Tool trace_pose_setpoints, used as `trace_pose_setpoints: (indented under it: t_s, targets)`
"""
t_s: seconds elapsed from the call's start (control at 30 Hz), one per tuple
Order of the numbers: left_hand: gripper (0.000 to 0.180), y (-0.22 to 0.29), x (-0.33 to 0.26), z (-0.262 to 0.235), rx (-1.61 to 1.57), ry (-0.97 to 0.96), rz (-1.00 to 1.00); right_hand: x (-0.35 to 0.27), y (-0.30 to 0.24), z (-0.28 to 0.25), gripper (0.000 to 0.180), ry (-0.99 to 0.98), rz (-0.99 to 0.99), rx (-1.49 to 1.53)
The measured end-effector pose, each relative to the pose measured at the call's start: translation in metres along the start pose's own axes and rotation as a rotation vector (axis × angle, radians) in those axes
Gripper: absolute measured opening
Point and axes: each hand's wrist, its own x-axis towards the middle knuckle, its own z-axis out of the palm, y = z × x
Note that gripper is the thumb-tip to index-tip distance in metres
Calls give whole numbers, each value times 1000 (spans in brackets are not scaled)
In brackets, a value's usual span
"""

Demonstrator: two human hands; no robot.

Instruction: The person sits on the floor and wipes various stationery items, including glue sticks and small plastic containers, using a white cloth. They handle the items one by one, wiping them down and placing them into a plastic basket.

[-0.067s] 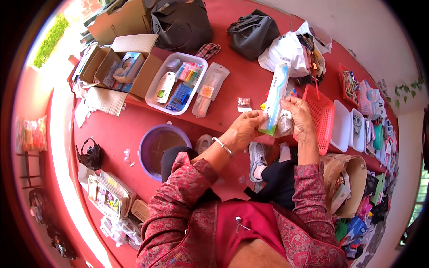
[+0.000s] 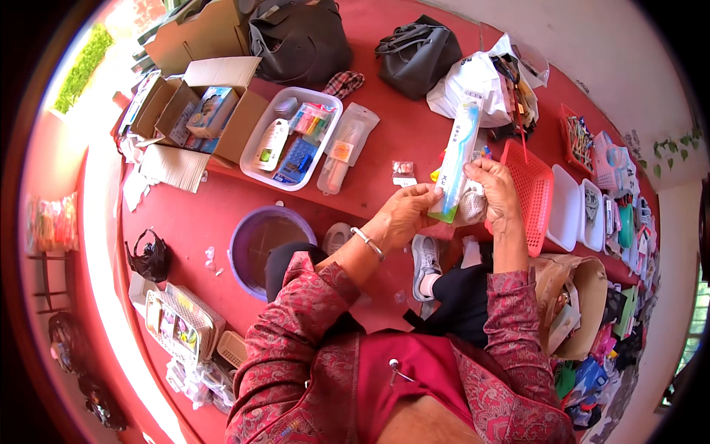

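A long, narrow blue-and-white package [image 2: 458, 152] with a green lower end is held up in front of me, tilted a little to the right at its top. My left hand [image 2: 405, 212] pinches its lower end between thumb and fingers. On the other side, my right hand [image 2: 495, 191] is closed with its thumb and fingers at the package's right edge. Behind and below the right fingers shows a whitish bundle [image 2: 472, 206]; I cannot make out whether it is held. A small packet [image 2: 403, 174] lies on the red surface left of the package.
A white tub [image 2: 246, 159] of stationery and a long clear case [image 2: 347, 148] lie to the left, beside an open cardboard box [image 2: 248, 118]. Dark handbags [image 2: 420, 59] stand at the back. Right are a red basket [image 2: 543, 200] and white trays [image 2: 564, 211]. A purple basin [image 2: 237, 251] sits below.
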Motion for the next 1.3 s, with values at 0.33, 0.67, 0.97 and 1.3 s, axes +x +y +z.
trace_pose_setpoints:
  t_s: [0.33,0.67,0.97,1.3]
  targets:
    - [27,-18,0,4,656,69,391,2,10,-26,29,-29,-72,-75]
    - [24,-28,-69,-2,813,-1,375,-24,9,-13,55,-80,-239,-179]
    - [24,-49,-138,20,797,301,728,-2,25,-32,63,-210,-222,22]
    - [23,-81,-154,28,994,512,514,-114,39,47,54,-291,-273,-192]
